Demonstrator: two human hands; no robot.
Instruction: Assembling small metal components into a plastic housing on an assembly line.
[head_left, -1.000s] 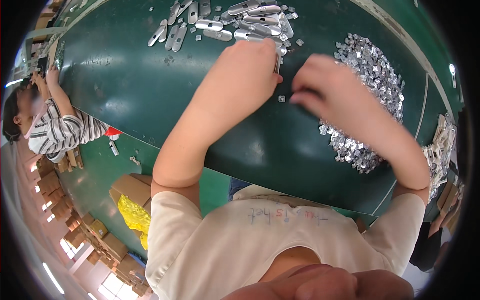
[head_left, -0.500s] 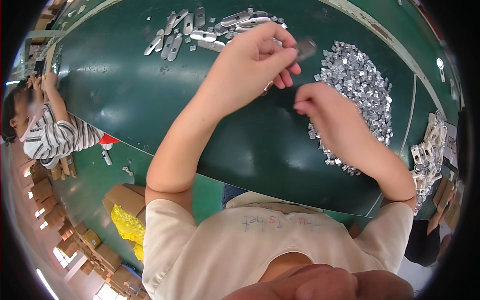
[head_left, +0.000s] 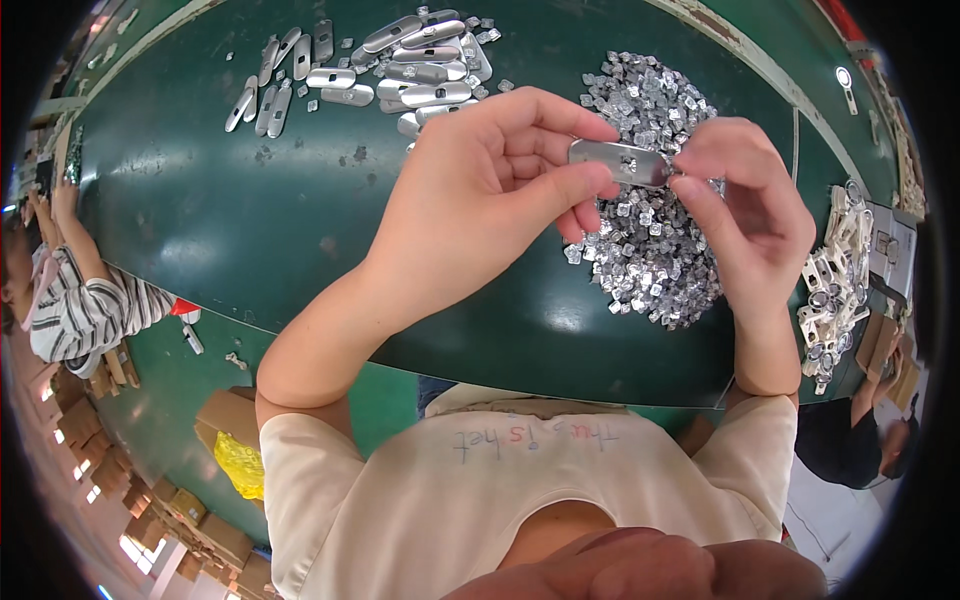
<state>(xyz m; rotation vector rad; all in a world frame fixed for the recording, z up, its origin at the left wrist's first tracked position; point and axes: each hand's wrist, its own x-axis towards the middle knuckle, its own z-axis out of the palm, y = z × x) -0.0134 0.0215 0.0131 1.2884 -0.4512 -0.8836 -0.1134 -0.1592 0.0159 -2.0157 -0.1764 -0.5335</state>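
An oblong silver metal plate (head_left: 645, 172) with rounded ends and a small dark cut-out is held level above the table. My left hand (head_left: 475, 195) is closed on its left end, thumb in front and fingers behind. My right hand (head_left: 755, 215) pinches with thumb and forefinger at the plate's right end; what lies between those fingertips is too small to make out. Beneath and behind the plate spreads a heap of small square silver metal pieces (head_left: 655, 265). Beyond my left hand lie several similar oblong plates (head_left: 430, 95), with a few small pieces among them.
The dark green table (head_left: 220, 210) curves around in front of me. At the far right lies a pile of cream-coloured parts with metal rings (head_left: 835, 285). Another person in a striped top (head_left: 85, 310) works at the left. A cardboard box with a yellow bag (head_left: 238, 465) stands below the table edge.
My left hand has moved slightly right with the plate, now turned level. My right hand has come up from the near side of the heap to the plate's right end. The view has shifted.
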